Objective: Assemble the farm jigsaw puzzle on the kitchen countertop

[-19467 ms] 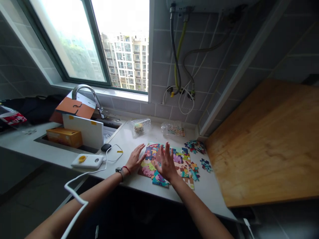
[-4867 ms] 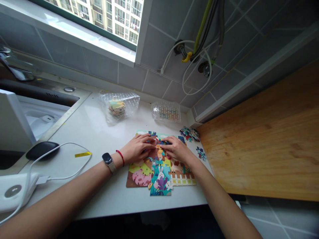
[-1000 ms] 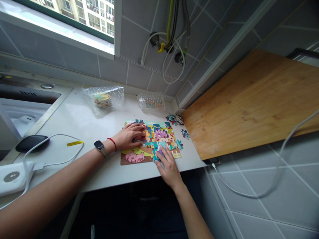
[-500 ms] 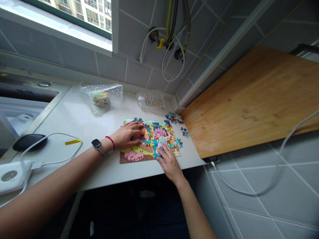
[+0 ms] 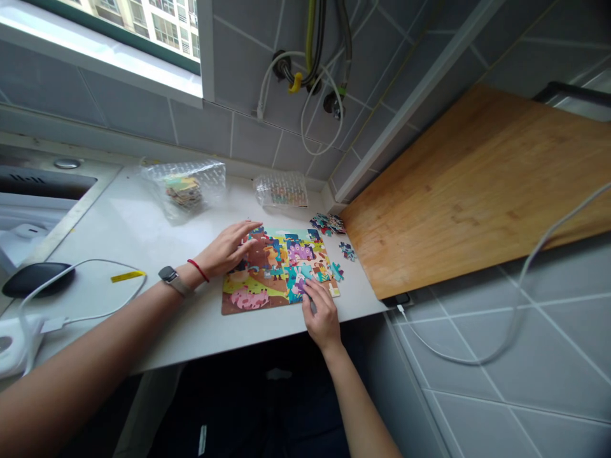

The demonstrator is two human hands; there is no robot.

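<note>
A colourful jigsaw puzzle (image 5: 251, 299) lies on the white counter, with interlocked pieces over a printed board and a pink spotted animal at its lower left. My left hand (image 5: 228, 249), with a watch and a red cord at the wrist, is over the puzzle's upper left edge. Its fingers are stretched out and hold nothing. My right hand (image 5: 323, 313) rests its fingertips on the lower right part, beside a white rabbit picture, thumb and fingers apart. A teal puzzle piece (image 5: 337, 272) sits at the right edge of the board.
Loose puzzle pieces (image 5: 328, 222) are heaped beside a leaning wooden board (image 5: 458, 191), with a smaller cluster (image 5: 347, 251) nearer me. Toward the wall lie two clear plastic bags (image 5: 186, 191) with pieces inside. A black mouse (image 5: 38, 278) and a white cable (image 5: 102, 313) occupy the left.
My left hand has drawn back leftward from the puzzle's middle, uncovering pieces there. My right hand stays at the lower right, its fingers slightly more curled. The whole view has shifted a little.
</note>
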